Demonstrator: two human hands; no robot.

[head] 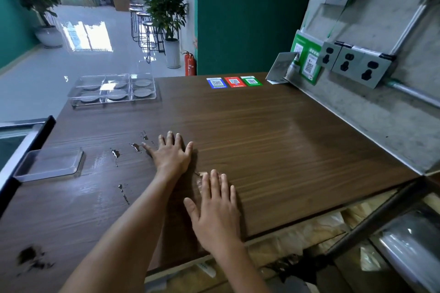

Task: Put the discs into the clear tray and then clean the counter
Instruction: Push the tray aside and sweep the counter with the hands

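Both hands are lying flat on the counter (273, 131), fingers straight: left hand (172, 153) beside the water drops (135, 147), right hand (215, 209) pressing a brown cloth (202, 179). Six discs (116, 96) are sitting in the clear tray (114, 89), far-left corner.

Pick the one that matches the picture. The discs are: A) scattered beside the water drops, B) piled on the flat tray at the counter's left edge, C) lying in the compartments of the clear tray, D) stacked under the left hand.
C: the grey discs lie one to a compartment in the clear tray at the far left of the counter.
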